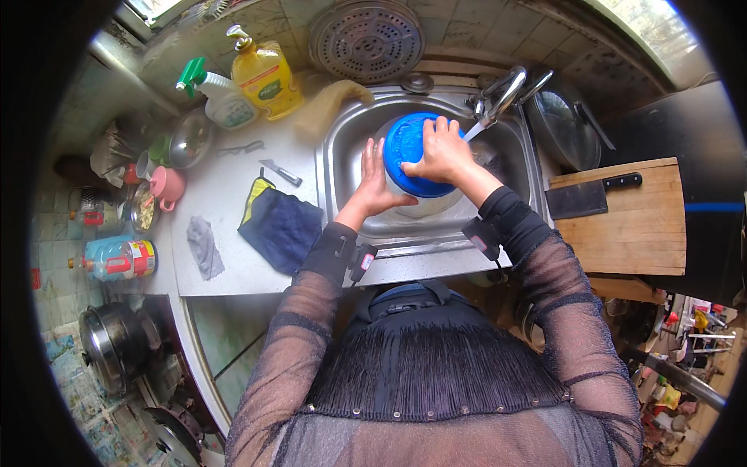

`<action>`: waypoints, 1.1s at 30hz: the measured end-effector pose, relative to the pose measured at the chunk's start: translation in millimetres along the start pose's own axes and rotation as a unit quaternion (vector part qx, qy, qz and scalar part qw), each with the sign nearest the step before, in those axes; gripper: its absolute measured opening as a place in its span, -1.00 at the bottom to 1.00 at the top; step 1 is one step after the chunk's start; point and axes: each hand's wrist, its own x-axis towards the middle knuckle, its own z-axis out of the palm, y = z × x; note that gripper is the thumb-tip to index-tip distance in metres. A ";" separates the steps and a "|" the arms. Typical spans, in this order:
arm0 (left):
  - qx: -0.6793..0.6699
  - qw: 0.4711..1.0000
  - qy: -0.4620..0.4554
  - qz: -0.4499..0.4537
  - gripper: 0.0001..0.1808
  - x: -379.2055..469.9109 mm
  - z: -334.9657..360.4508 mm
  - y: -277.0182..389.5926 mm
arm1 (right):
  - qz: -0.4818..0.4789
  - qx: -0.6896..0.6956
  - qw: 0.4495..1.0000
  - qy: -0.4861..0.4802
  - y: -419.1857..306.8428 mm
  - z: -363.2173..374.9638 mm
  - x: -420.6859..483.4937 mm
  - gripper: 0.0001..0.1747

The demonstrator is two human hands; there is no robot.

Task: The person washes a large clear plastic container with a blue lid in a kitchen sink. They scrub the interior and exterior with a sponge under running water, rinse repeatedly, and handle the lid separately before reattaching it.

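Observation:
A clear container (429,205) with a wet blue lid (415,139) stands in the stainless steel sink (352,169). My left hand (376,184) lies along the container's left side, fingers pointing away from me and thumb across its near side. My right hand (442,153) grips the blue lid from above and the right, thumb near its middle and fingers at its far edge. Water (474,131) runs from the chrome faucet (501,105) close by my right hand. Most of the container's body is hidden under the lid and hands.
On the right, a cleaver (578,199) rests on a wooden cutting board (630,233). Left of the sink lie a dark blue cloth (283,227), a peeler (282,173) and a grey rag (204,248). Behind them stand a spray bottle (229,108) and a yellow soap bottle (265,79).

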 end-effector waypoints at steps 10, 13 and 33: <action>-0.058 0.997 -0.032 0.027 0.66 2.8 -1.2 -4.9 | -0.151 0.052 0.987 -0.013 -9.0 6.9 1.0 -0.22; -0.075 0.995 -0.052 0.034 0.64 7.8 -1.6 -9.5 | -0.106 0.052 0.993 0.002 -9.4 7.1 2.8 -0.32; 0.017 0.993 -0.089 0.071 0.63 29.4 -15.5 -1.8 | 0.076 0.153 0.977 0.126 68.4 5.8 -66.2 -0.10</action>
